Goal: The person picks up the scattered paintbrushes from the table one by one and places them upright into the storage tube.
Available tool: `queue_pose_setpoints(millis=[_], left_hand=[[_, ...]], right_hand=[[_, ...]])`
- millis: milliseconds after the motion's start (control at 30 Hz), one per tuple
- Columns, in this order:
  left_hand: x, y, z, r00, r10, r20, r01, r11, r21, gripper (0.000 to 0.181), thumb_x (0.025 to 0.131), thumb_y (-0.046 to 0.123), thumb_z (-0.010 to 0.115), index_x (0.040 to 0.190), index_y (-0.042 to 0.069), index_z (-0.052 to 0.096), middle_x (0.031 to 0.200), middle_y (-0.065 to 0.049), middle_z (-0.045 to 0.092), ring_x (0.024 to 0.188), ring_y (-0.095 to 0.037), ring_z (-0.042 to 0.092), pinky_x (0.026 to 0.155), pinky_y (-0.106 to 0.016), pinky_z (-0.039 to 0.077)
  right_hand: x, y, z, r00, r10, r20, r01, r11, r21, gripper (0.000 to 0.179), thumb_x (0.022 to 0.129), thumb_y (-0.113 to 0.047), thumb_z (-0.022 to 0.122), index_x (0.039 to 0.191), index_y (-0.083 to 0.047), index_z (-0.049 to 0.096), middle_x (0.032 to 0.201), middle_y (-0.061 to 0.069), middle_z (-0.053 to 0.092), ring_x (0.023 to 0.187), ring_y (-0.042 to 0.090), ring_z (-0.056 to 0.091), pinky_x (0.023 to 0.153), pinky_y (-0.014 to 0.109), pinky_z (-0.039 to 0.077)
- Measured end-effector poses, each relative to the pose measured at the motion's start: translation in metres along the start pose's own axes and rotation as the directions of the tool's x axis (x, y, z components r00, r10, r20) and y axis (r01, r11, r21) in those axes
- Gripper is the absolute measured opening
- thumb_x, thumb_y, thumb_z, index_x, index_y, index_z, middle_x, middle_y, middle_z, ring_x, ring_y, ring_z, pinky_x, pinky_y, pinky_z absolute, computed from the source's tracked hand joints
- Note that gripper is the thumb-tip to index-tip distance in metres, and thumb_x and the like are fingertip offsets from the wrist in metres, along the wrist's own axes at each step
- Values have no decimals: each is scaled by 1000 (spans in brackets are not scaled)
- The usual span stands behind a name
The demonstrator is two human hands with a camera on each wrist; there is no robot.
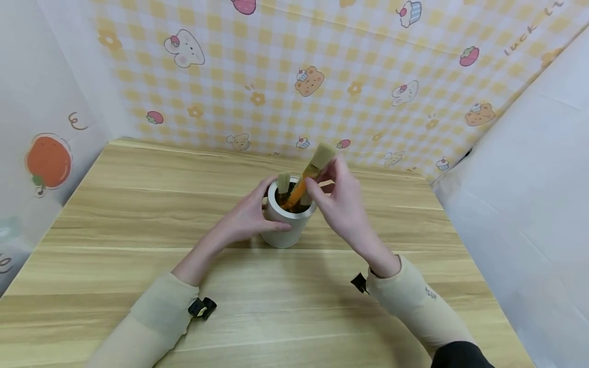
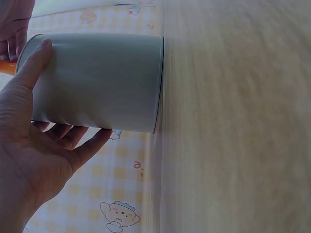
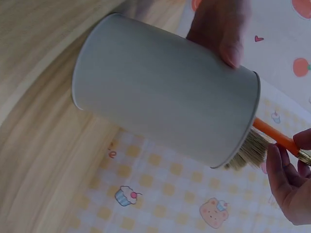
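Observation:
A light grey cylindrical holder (image 1: pixel 284 236) stands on the wooden table, and my left hand (image 1: pixel 250 212) grips its side, thumb at the front and fingers round the far side. My right hand (image 1: pixel 338 197) pinches a flat paintbrush by its orange handle (image 1: pixel 296 193), close under the metal band. The brush's pale bristles (image 1: pixel 323 155) point up, above the rim, while the lower end of the handle is hidden inside the holder. Other brushes (image 1: pixel 283 180) stand in the holder with bristles up; in the right wrist view their bristles (image 3: pixel 252 148) poke out past the rim.
The wooden table (image 1: pixel 248 312) extends around the holder on all sides. Behind it hangs a yellow checked cloth (image 1: pixel 276 66) with cartoon prints, and white sheets (image 1: pixel 520 204) stand at the left and right. Small black devices (image 1: pixel 202 308) are strapped at both wrists.

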State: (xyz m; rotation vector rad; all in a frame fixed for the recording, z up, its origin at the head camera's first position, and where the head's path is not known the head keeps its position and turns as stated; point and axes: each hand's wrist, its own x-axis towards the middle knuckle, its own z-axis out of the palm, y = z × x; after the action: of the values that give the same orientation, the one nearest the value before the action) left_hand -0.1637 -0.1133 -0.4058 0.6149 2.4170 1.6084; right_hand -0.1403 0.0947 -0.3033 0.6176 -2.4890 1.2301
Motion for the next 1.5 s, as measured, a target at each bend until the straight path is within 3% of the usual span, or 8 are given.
queue_pose_setpoints(millis=[133, 300, 567, 833, 1267, 1400, 1500], left_hand=[[-1, 0, 0, 1000, 10, -8, -10, 1000, 7, 113, 75, 35, 93, 161, 33, 20, 159, -3, 42, 145, -32, 49, 113, -57, 49], [-3, 0, 0, 1000, 20, -12, -20, 1000, 3, 112, 75, 33, 94, 161, 34, 21, 157, -3, 44, 145, -31, 49, 113, -57, 49], [-4, 0, -1, 1000, 19, -15, -19, 1000, -6, 112, 75, 33, 94, 160, 36, 21, 159, -3, 42, 146, -32, 47, 115, -57, 48], [-7, 0, -1, 1000, -12, -6, 12, 1000, -9, 115, 75, 36, 94, 161, 38, 19, 163, -4, 38, 146, -39, 46, 115, -60, 45], [-28, -13, -15, 997, -78, -2, 78, 997, -14, 120, 76, 35, 92, 164, 37, 11, 168, -8, 30, 147, -47, 43, 113, -64, 46], [-35, -17, -21, 996, -94, 2, 94, 995, 19, 122, 77, 39, 92, 165, 34, 8, 170, -9, 27, 148, -48, 39, 117, -67, 40], [-38, -18, -26, 995, -99, 5, 99, 991, 90, 123, 78, 47, 89, 166, 32, 5, 172, -10, 21, 153, -45, 32, 121, -68, 32]], right_hand=[[-4, 5, 4, 999, -44, -4, 44, 995, -95, 25, 96, -9, 68, 115, -3, 53, 96, 10, 71, 86, 19, 67, 71, 28, 56], [-5, 10, 7, 998, -58, -5, 57, 990, -132, 24, 94, -9, 71, 115, -6, 59, 96, 7, 71, 84, 17, 65, 69, 35, 52], [-4, 13, 6, 996, -85, -35, 82, 993, -88, 32, 96, -9, 70, 126, -4, 62, 114, 15, 68, 99, 24, 62, 81, 36, 54], [-6, 23, -1, 995, -96, -40, 93, 994, -57, 28, 98, -8, 69, 125, -2, 64, 116, 14, 67, 106, 26, 63, 90, 42, 57], [-14, 45, -7, 994, -112, 14, 113, 989, -94, 26, 98, -9, 69, 124, -7, 69, 121, 10, 69, 111, 28, 65, 96, 45, 57], [-13, 49, -9, 991, -128, 34, 131, 984, -123, 29, 98, -12, 70, 127, -8, 68, 125, 10, 70, 116, 25, 64, 100, 45, 55], [-14, 52, -12, 990, -128, 65, 137, 979, -151, 34, 98, -15, 71, 130, -9, 67, 129, 9, 69, 121, 25, 62, 104, 47, 53]])
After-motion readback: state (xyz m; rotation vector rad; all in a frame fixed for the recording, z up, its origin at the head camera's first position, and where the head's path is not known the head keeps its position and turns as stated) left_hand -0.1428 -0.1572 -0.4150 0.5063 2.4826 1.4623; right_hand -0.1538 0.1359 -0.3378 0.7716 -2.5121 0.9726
